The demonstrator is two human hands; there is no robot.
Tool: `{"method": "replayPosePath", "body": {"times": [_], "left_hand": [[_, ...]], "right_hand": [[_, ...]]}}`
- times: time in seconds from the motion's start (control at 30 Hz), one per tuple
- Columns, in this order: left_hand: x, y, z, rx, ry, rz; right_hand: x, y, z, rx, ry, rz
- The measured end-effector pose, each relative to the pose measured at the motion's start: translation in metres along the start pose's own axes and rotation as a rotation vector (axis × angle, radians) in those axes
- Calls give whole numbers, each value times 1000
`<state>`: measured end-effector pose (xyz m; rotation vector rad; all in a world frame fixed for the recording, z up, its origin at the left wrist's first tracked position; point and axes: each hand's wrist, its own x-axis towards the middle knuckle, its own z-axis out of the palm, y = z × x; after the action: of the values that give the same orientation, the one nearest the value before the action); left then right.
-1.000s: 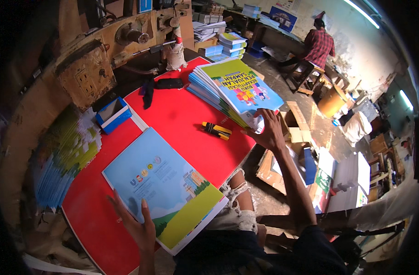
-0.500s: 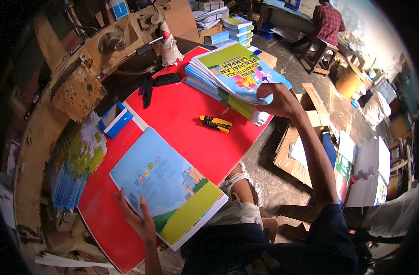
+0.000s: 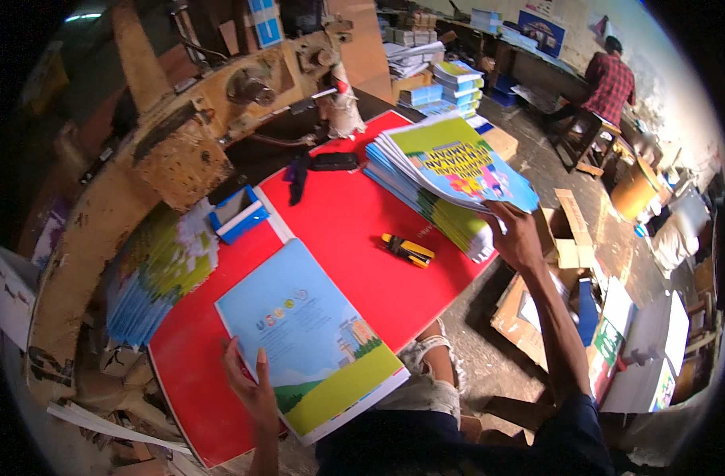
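A thin booklet (image 3: 311, 341) with a light blue and yellow-green cover lies on the red table (image 3: 343, 230). My left hand (image 3: 250, 381) rests flat on its near left corner, fingers apart. At the table's right end sits a fanned stack of colourful booklets (image 3: 446, 178). My right hand (image 3: 512, 234) grips the near edge of the top booklets and lifts them off the stack.
A yellow and black cutter (image 3: 408, 249) lies mid-table. A blue and white box (image 3: 237, 213) and a black strap (image 3: 315, 165) sit near a rusty machine (image 3: 180, 151). More printed sheets (image 3: 152, 274) are piled at left. Cardboard (image 3: 565, 238) litters the floor; a person in a checked shirt (image 3: 612, 79) sits far right.
My right hand has raised the top booklets higher off the stack. My left hand stays on the blue booklet. The view has shifted slightly.
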<state>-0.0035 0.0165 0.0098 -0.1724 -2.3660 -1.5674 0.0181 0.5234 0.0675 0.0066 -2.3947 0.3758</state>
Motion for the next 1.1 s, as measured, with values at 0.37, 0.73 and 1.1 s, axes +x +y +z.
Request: {"method": "replayPosePath", "body": {"times": [0.37, 0.73, 1.1], "left_hand": [[81, 157, 173, 34, -452, 893], [90, 220, 113, -615, -216, 631], [52, 112, -40, -554, 82, -219]], "right_hand": [[-2, -149, -100, -132, -1, -158], [-17, -168, -129, -300, 673, 113], [-24, -225, -15, 1017, -383, 470]]}}
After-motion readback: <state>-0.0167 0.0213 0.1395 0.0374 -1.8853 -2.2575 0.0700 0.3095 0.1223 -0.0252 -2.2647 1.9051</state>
